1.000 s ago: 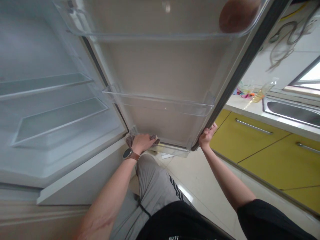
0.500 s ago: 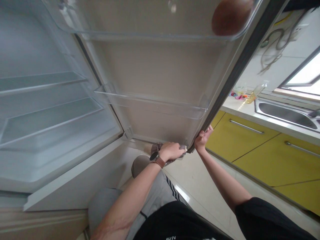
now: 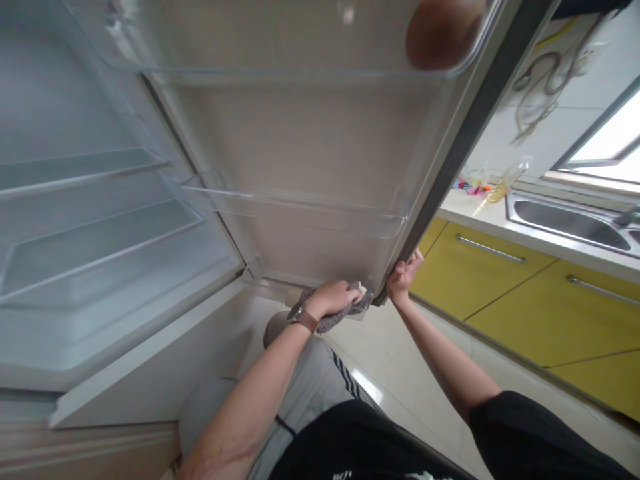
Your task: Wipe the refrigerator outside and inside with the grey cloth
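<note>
"At the lower end of the open refrigerator door (image 3: pixel 300 143), what does the left hand (image 3: pixel 333 298) have hold of?"

"A grey cloth (image 3: pixel 333 323), bunched beneath the palm with the fingers curled over it. It lies against the lowest clear bin (image 3: pixel 273 289), near the corner at the door's free edge."

"State the right hand's (image 3: pixel 404 277) grip."

"Wrapped around the free edge, at the dark gasket (image 3: pixel 440 180). Some fingers are partly hidden; the pressure applied cannot be told."

"How should the cloth handle?"

"Judged by its folds: light, soft and limp. Grasp it at the middle, in a bunch, with loose ends gathered. Whether it is damp cannot be told."

"And the parts around it?"

"The bin appears to be smooth, thin plastic: probably stiff, slippery if wet, and liable to crack under force. The door is probably heavy, but hinged; steady it by the free edge."
</note>
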A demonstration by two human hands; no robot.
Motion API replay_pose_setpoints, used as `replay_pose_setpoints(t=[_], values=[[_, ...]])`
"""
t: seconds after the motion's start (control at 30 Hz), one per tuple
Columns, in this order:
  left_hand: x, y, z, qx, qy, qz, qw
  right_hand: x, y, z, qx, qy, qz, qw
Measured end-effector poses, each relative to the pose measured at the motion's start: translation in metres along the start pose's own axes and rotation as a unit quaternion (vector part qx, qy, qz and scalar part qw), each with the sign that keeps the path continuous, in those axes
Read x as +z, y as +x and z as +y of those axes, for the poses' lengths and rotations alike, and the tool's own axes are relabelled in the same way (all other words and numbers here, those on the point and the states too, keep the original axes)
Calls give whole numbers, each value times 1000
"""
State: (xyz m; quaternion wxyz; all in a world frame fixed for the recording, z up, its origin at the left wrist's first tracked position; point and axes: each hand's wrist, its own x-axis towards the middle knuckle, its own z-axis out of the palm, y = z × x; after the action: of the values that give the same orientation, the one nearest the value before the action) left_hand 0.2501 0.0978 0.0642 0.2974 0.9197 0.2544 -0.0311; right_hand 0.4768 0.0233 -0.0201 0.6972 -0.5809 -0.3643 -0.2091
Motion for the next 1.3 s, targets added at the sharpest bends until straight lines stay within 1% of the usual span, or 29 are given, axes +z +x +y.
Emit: replay_pose_setpoints(t=[0.1,0.17,0.27,0.47,0.53,0.6,0.73,0.8,1.0,1.07,1.13,1.3], values=[[-1,-2,-5,-22,79,-2,997,0,1,3,4,-5,-4,1000],[-5,-4,-16,-37,112,-3,993,1,1,5,9,-8,-5,1000],[-16,-9,-41,-73,138,6,988,3,2,10,8,-1,-6,1000],[-44,-25,-97,-140,172,59,973,5,5,16,-1,13,-8,1000],[-49,-29,-109,-163,183,75,967,5,6,18,0,12,-9,1000],[-48,-31,-114,-167,202,91,961,6,9,19,1,13,-11,1000],[-39,-31,-108,-141,235,125,954,9,17,22,0,16,-11,1000],[-36,-28,-103,-141,235,134,952,12,21,23,-2,17,-10,1000],[-32,-14,-84,-151,203,120,960,15,26,24,-5,-2,-13,1000],[-26,-8,-73,-140,190,117,965,14,26,25,-1,-10,-10,1000],[-17,-3,-57,-123,180,118,969,14,26,26,1,-16,-9,1000],[12,13,-6,-58,156,111,980,13,26,26,5,-16,-10,1000]])
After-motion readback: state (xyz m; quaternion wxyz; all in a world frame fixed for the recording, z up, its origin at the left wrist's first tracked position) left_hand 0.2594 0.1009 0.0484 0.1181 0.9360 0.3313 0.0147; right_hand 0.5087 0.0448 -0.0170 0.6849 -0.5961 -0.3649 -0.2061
